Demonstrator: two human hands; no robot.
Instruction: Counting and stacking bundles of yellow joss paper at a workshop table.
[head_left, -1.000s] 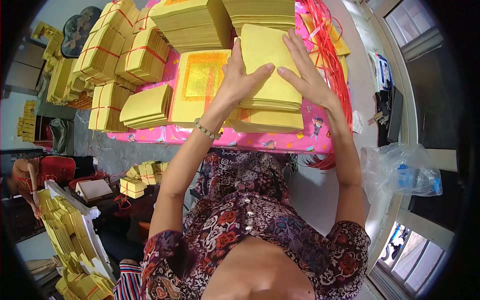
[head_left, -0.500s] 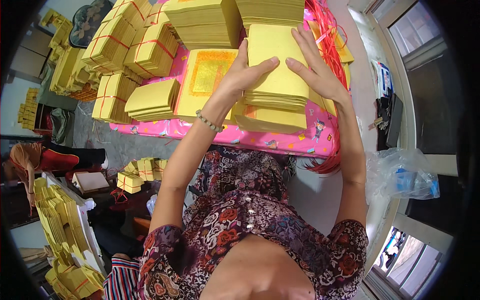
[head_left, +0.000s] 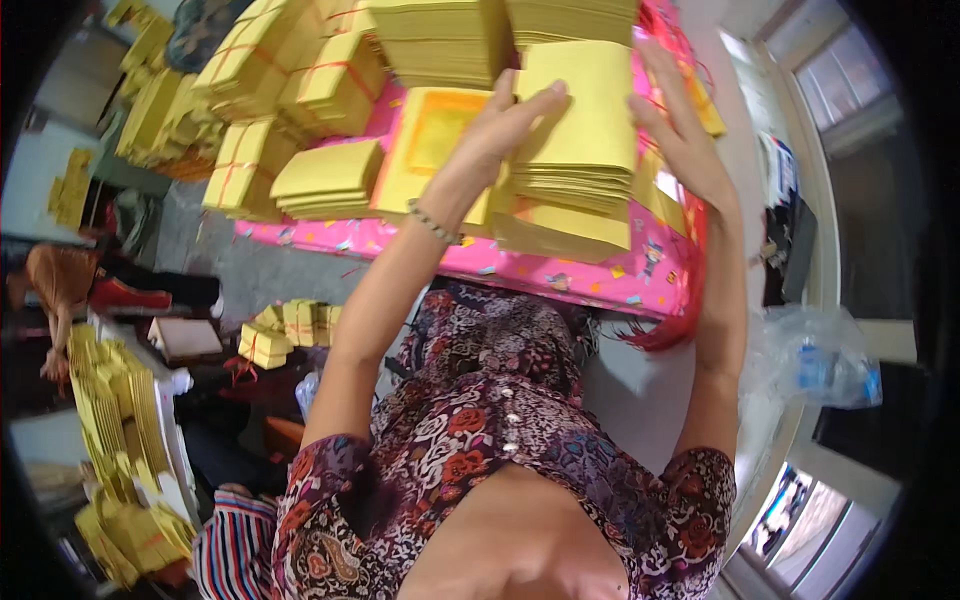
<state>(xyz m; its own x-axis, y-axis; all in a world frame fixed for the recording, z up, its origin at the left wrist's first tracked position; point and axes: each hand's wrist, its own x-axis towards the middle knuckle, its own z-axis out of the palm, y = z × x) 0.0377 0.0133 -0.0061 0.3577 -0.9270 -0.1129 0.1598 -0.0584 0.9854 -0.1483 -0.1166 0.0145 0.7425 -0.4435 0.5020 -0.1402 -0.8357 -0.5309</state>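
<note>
A stack of folded yellow paper lies on further yellow sheets on a pink patterned table cover. My left hand grips the stack's left edge, its thumb laid over the top and its other fingers partly hidden along the side. Just off the right side, my right hand is open, fingers stretched out, beside red plastic strings. Left of the stack lies a yellow sheet with an orange-bordered gold square. A smaller folded stack sits further left.
Tall yellow paper stacks stand behind, with red-tied bundles at the left. Across the floor, a person reaches over more yellow bundles. A clear plastic bag hangs by the window frame at the right.
My right hand has come off the stack and moved to the right, over the red strings. My left hand stays at the stack's left edge. The whole view has shifted slightly.
</note>
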